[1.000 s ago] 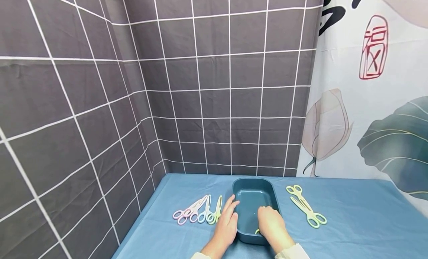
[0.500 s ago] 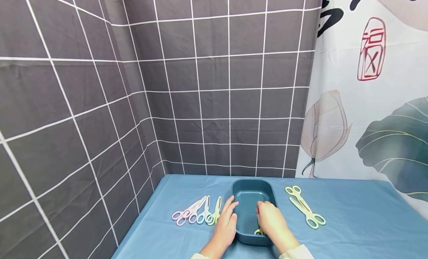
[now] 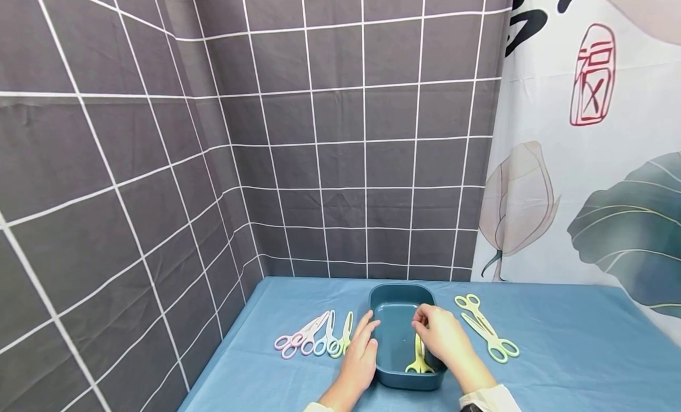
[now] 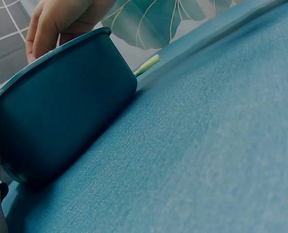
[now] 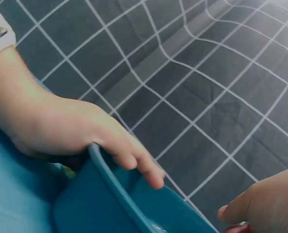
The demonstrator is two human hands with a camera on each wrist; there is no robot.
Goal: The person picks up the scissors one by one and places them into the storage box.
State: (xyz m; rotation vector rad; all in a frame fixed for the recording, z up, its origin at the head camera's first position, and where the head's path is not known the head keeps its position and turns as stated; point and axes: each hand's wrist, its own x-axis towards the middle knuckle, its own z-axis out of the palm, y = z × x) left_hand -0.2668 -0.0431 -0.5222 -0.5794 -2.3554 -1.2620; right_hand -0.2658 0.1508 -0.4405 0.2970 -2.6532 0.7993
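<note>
Resting at the 8 o'clock rim of the teal bin (image 3: 404, 380): left hand (image 3: 360, 360), fingers extended against the wall. Clock is off the head view, 12 toward the grey gridded cloth (image 3: 340, 164). Right hand (image 3: 438, 335) hangs over the bin's 3 o'clock side, fingers loosely bent, thumb near index; I see nothing held between them. On the left wrist view those fingertips dip behind the rim, so I can't tell if they graze anything. Hands are apart, bin between. Yellow scissors (image 3: 418, 361) lie inside the bin at 5 o'clock, rings toward 6, blades toward 12, upper end right under the right hand. Outside, on the blue tablecloth (image 3: 564, 347), I've got pink-handled scissors (image 3: 314, 328), blue-handled scissors (image 3: 329, 334) and green scissors (image 3: 347, 334) bunched at 9 o'clock, blades toward 12 to 2. At 3 o'clock, two light-green scissors (image 3: 483, 323) lie head to tail.
</note>
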